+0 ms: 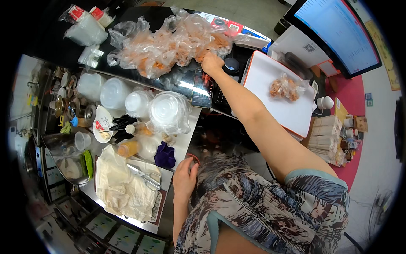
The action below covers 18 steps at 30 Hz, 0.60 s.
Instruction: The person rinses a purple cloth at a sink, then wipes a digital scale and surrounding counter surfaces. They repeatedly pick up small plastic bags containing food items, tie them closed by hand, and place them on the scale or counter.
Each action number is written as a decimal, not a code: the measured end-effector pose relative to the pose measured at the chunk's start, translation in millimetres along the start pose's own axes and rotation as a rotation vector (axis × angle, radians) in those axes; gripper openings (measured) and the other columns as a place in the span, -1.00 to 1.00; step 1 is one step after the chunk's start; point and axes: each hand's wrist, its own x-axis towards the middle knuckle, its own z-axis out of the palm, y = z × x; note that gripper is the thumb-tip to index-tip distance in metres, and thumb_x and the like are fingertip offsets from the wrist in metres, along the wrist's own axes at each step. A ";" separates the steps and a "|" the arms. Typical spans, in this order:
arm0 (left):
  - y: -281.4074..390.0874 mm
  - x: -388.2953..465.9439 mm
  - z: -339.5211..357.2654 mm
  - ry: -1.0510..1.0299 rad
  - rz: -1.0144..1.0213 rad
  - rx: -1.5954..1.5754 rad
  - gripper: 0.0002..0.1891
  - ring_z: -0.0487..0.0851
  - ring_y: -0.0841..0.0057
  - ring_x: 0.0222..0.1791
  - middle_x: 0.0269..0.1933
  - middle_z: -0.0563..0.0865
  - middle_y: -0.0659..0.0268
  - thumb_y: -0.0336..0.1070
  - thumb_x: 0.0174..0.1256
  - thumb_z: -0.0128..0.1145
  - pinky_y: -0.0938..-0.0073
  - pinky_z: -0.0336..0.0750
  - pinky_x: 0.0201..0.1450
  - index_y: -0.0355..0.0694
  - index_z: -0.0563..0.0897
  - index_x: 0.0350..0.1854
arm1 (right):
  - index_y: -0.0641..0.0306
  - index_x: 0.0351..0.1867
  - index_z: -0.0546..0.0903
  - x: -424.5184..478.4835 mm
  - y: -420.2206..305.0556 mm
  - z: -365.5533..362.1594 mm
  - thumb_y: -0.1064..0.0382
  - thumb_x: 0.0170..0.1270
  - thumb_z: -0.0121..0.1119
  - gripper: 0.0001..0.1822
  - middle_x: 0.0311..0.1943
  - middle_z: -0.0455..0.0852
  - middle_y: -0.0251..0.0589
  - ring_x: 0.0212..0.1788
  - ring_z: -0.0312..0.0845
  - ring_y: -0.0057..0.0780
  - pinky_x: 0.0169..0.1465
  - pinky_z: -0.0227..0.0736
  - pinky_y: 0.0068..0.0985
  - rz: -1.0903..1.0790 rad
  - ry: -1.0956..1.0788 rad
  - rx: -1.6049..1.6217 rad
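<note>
My right hand (212, 65) reaches across the dark counter, fingers curled at the near edge of a pile of clear plastic bags (177, 44) with orange-brown food inside. Whether it grips a bag is hidden. Just below it lies a smartphone (202, 89) with its screen lit. A white tray scale with an orange rim (279, 108) stands right of my forearm; a knotted bag of the same food (287, 88) rests on it. My left hand (185, 176) is low beside my body, thumb and fingers apart, near a curved red edge (194, 157), with nothing visible in it.
Wrapped stacks of plastic bowls (166, 111), a yellow-filled bottle (128, 148), a purple cloth (165, 155) and metal scissors (146, 177) on a cream cloth (123, 190) crowd the left side. A monitor (339, 35) stands at the upper right. Paper bags (323, 136) lie at right.
</note>
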 end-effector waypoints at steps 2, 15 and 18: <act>-2.3 -1.4 -0.9 0.006 -0.013 0.014 -0.71 0.69 0.07 -0.01 0.00 0.73 0.06 -0.27 0.37 0.24 0.23 0.56 0.04 -0.29 0.66 0.05 | 0.32 -0.11 0.76 -1.8 0.2 -0.9 0.30 0.15 0.18 -0.70 -0.03 0.77 0.12 0.08 0.71 0.07 0.04 0.61 -0.07 -0.018 0.009 0.001; 0.1 3.0 1.0 0.003 0.015 -0.014 -0.71 0.69 0.05 -0.04 -0.03 0.73 0.05 -0.27 0.34 0.26 0.21 0.55 0.01 -0.30 0.65 0.02 | 0.27 -0.30 0.75 -6.9 41.9 -26.5 0.22 0.00 0.33 -0.77 -0.27 0.81 -0.04 -0.14 0.76 -0.11 -0.03 0.62 -0.25 0.075 0.206 0.375; 1.1 4.0 2.4 0.005 0.021 -0.018 -0.71 0.69 0.05 -0.04 -0.04 0.73 0.05 -0.28 0.34 0.27 0.20 0.55 0.01 -0.31 0.65 0.02 | 0.21 -0.38 0.73 -7.5 56.6 -47.6 0.22 -0.04 0.39 -0.81 -0.31 0.82 -0.07 -0.16 0.77 -0.14 -0.03 0.62 -0.27 0.033 0.273 0.599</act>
